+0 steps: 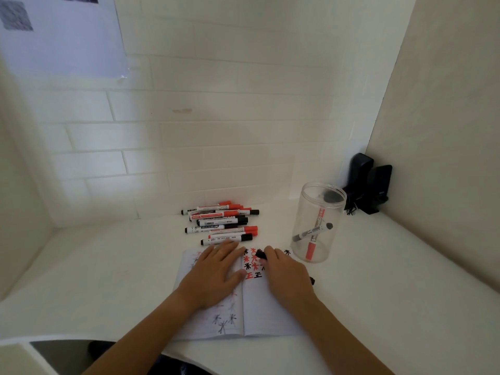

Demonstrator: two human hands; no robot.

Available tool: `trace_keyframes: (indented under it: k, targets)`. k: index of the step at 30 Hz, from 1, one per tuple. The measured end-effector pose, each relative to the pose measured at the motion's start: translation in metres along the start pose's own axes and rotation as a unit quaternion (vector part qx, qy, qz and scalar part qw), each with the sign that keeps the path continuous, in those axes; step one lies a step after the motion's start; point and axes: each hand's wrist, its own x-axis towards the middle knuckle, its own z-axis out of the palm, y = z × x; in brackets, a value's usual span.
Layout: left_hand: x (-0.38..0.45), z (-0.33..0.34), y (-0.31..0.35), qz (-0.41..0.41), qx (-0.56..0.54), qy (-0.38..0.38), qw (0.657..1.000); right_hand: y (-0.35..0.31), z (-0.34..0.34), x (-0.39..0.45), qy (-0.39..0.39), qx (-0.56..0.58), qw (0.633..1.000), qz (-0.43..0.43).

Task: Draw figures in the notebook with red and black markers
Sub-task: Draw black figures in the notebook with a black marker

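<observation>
An open notebook (266, 315) lies on the white desk, with red and black star figures and two characters drawn near the top of its right page. My left hand (216, 272) presses flat on the left page, fingers straight. My right hand (284, 272) rests on the right page and grips a black marker (260, 254); one black end sticks out past my fingers and the other end shows by my wrist. A pile of several red and black markers (223, 221) lies just beyond the notebook.
A clear plastic jar (316, 223) stands to the right of the notebook with one red and one black marker inside. A black device (370, 182) sits in the back right corner. Tiled walls close in behind and on the right.
</observation>
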Motion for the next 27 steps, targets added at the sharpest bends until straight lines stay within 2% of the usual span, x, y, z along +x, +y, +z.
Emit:
trace_keyframes:
  k: [2, 4, 11, 17, 21, 24, 27]
  targets:
    - [0.002, 0.001, -0.001, 0.004, 0.011, -0.008, 1.000, 0.001, 0.001, -0.002, -0.037, 0.004, 0.999, 0.018]
    - [0.002, 0.000, 0.000, 0.004, 0.011, -0.009, 1.000, 0.001, 0.001, -0.003, -0.026, 0.013, 0.999, 0.024]
    - [0.002, -0.001, 0.000, -0.006, -0.005, -0.010, 1.000, -0.003, -0.007, 0.000, -0.070, 0.010, 0.997, -0.017]
    - [0.001, -0.002, 0.000, -0.006, -0.040, 0.012, 0.999, -0.003, 0.000, -0.003, -0.017, 0.029, 0.999, -0.019]
    - [0.001, -0.003, 0.001, -0.012, -0.040, 0.003, 0.999, -0.002, -0.001, 0.000, -0.015, 0.030, 0.997, 0.065]
    - [0.001, -0.004, 0.001, -0.012, -0.044, 0.005, 0.999, 0.000, 0.002, 0.002, 0.025, 0.038, 0.991, 0.128]
    - [0.001, -0.004, 0.001, -0.013, -0.043, 0.009, 0.999, 0.001, 0.004, -0.001, 0.061, 0.085, 0.987, 0.125]
